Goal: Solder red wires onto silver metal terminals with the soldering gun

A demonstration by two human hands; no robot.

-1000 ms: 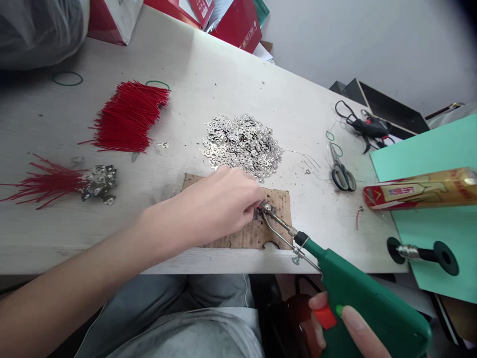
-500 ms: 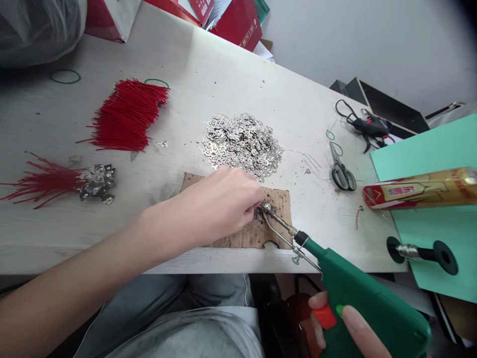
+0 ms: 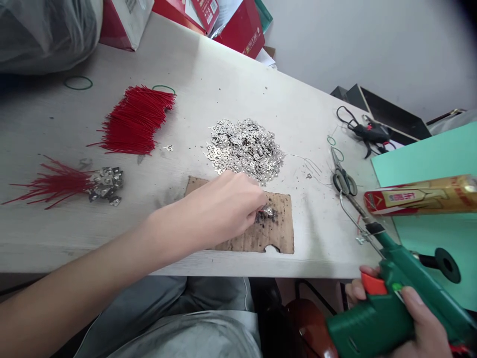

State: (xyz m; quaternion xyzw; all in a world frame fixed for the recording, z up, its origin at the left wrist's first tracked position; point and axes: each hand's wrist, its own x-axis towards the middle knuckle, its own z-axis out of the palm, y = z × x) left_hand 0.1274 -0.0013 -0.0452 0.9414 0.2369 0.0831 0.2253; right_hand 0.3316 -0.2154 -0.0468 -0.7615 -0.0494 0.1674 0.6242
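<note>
My left hand (image 3: 233,206) is closed in a pinch over a scorched piece of cardboard (image 3: 283,233). A short bit of red wire (image 3: 261,210) shows at its fingertips, with a small metal tab (image 3: 269,212) at the end, lying on the blackened patch. My right hand (image 3: 421,318) is wrapped around the handle of a green soldering gun (image 3: 387,318) with an orange trigger, at the right beyond the table's front edge. The gun's tip and thin feed tube point up-left, close to the scissors (image 3: 345,181), well apart from the cardboard.
A heap of metal tabs (image 3: 246,149) lies behind the cardboard. To the left are a stack of red wires (image 3: 136,119) and a bunch of wires with tabs attached (image 3: 70,184). A solder spool (image 3: 447,265), a gold-red roll (image 3: 421,195) and pliers (image 3: 372,132) are at right.
My right hand has pulled the soldering gun away to the right, off the metal tab. My left hand stays over the cardboard, and the view has shifted slightly.
</note>
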